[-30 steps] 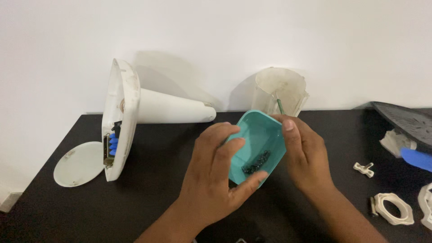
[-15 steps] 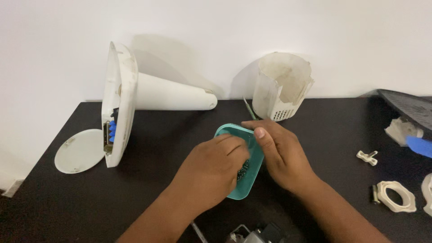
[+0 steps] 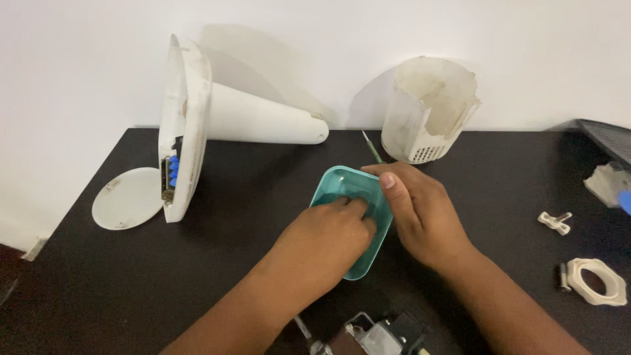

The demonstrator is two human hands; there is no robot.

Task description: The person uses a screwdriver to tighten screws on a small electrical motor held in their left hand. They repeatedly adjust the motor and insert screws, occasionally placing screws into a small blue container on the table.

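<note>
While the teal plastic tray (image 3: 355,227) lay flat on the black table (image 3: 250,217), its long axis ran from the near right toward the far left, its open side up. In the head view, the left hand (image 3: 322,246) reached in from below, palm down, with curled fingers dipping inside the tray; whether they pinched anything could not be told. The right hand (image 3: 420,213) clasped the tray's right rim, thumb over the far edge. Smooth and glossy, the tray had rounded corners. Behind it stood a white slotted plastic housing (image 3: 430,108), and a white cone-shaped stand (image 3: 217,118) lay tipped at left.
</note>
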